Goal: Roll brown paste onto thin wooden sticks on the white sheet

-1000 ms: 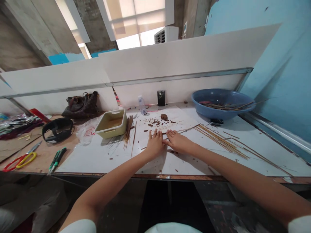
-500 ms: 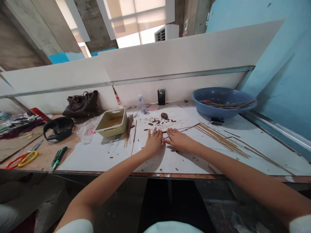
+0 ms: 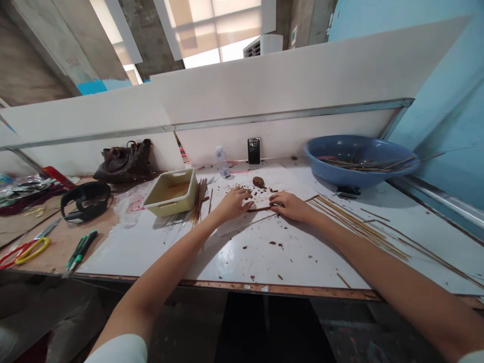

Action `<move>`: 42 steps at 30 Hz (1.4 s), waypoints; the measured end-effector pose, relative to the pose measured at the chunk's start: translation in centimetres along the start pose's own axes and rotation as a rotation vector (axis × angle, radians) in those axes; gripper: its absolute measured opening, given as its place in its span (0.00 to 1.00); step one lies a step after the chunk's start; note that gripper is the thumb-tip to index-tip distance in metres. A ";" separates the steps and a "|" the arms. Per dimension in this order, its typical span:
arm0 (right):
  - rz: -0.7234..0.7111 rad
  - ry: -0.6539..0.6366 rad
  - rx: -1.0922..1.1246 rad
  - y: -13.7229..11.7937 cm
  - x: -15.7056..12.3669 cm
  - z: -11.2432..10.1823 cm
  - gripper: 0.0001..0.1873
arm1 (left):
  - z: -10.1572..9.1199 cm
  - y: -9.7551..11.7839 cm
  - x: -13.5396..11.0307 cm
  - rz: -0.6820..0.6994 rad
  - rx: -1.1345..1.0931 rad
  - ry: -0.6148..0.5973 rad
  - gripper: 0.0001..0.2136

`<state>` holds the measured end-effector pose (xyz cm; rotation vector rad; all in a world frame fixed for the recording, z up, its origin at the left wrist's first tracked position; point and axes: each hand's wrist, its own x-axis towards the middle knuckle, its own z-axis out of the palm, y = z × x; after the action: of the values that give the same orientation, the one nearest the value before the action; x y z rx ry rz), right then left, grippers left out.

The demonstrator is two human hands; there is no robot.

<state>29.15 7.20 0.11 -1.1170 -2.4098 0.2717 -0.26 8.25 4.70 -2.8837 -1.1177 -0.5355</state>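
Note:
My left hand and my right hand rest on the white board, a hand's width apart. Between them lies a thin stick coated in brown paste. Each hand seems to pinch one end of it with curled fingers. Just beyond the stick sit a brown lump of paste and scattered brown crumbs. A fan of bare thin sticks lies to the right of my right hand.
A yellow tray stands to the left with a bundle of coated sticks beside it. At the right is a blue basin holding sticks. Bottle, phone, bag, black headset, scissors and green cutters lie around.
Both hands moved forward from lying flat side by side and have spread apart. The coated stick now shows between them. The view shifted slightly.

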 end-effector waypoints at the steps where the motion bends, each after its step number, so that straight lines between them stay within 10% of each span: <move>1: 0.009 0.028 0.025 -0.2 -0.2 0.3 0.17 | 0.4 -0.1 -0.2 0.022 -0.015 0.003 0.14; 12: -0.068 0.229 0.103 -2.2 -1.8 1.0 0.15 | 4.2 -0.7 -1.9 0.060 -0.148 0.137 0.09; 28: -0.158 0.252 -0.129 -3.6 -1.9 2.3 0.16 | 4.6 -0.3 -2.2 0.219 -0.084 0.247 0.14; 42: 0.010 0.288 -0.133 0.3 -2.8 -0.1 0.22 | 2.5 0.1 -2.1 0.090 0.023 0.161 0.17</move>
<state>30.99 5.30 -0.82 -1.1399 -2.1916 -0.0463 -0.82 7.09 1.70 -2.7955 -0.9608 -0.7297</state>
